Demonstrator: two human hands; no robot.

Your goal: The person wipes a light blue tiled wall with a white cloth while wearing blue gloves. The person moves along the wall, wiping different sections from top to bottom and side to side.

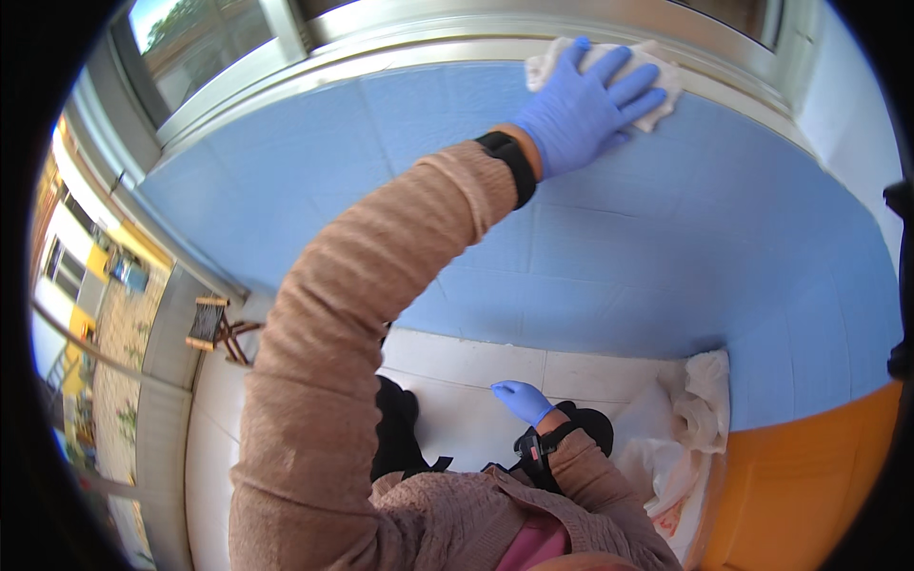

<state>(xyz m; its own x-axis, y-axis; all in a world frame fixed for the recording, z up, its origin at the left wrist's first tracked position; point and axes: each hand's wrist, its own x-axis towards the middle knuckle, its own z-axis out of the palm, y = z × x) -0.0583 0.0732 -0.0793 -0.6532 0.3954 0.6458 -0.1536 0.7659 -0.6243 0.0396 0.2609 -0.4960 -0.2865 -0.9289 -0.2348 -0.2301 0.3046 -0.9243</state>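
My left hand [571, 118], in a blue glove, is spread over a white cloth [657, 114] and presses it to the pale window ledge [443, 51] above a blue wall [614, 235]. Part of the cloth sticks out past the fingertips. My right hand [525, 401], gloved the same way, hangs low near my body, above the tiled floor. Its fingers are drawn together and nothing shows in them; the palm side is hidden. Both wrists wear black bands.
Crumpled clear plastic [660, 457] and white wrapping [703, 407] lie at the right, beside an orange panel [800, 478]. A small folding stool [214, 328] stands at the left, near a metal rail [114, 357]. Sliding window frames [285, 32] run above the ledge.
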